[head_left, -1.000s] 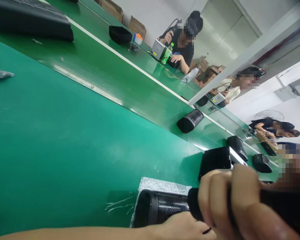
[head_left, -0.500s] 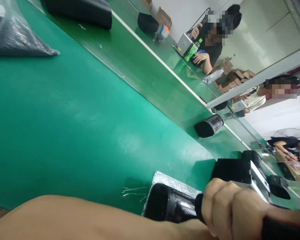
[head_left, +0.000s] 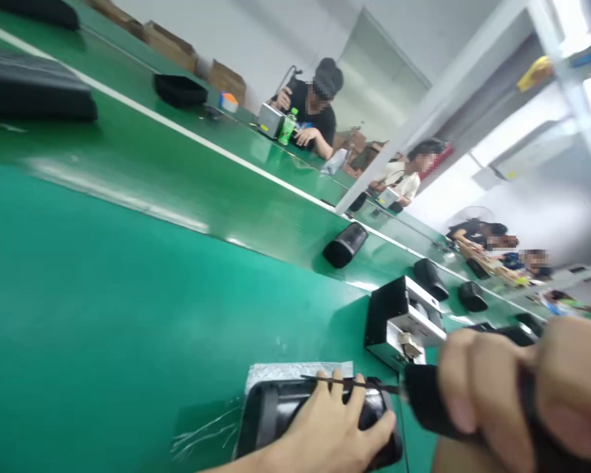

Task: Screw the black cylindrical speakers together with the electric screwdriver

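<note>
Green counter (head_left: 103, 295) ran long across a white-walled workroom, with a white stripe (head_left: 187, 131) dividing the far lane and a white post (head_left: 423, 112) rising from it. Three other people sat at the far side: one in black (head_left: 312, 115) beside a green bottle (head_left: 287, 126) and a small grey box (head_left: 270, 120), one in white (head_left: 404, 180), one further right (head_left: 477, 231), blurred. Four black speakers lay loose on the counter past the hands: one (head_left: 345, 244) near the middle, then (head_left: 430, 279), (head_left: 473, 297) and (head_left: 529, 322) trailing right. Two cardboard boxes (head_left: 170, 47) (head_left: 228, 80) stood by the wall; contents hidden. A black tray (head_left: 180, 90) and a flat black case (head_left: 34, 92) sat at upper left; could not tell what was in them. A black-and-white jig (head_left: 398, 322) stood just beyond the hands. Left hand (head_left: 332, 427), fingers spread, pressed flat on a black speaker (head_left: 270, 410) lying on a foil sheet (head_left: 295, 370) at the near edge. Right hand (head_left: 512, 387) was closed tight round a black screwdriver (head_left: 423, 404), its thin bit (head_left: 345, 382) lying across the speaker over the left fingers.
</note>
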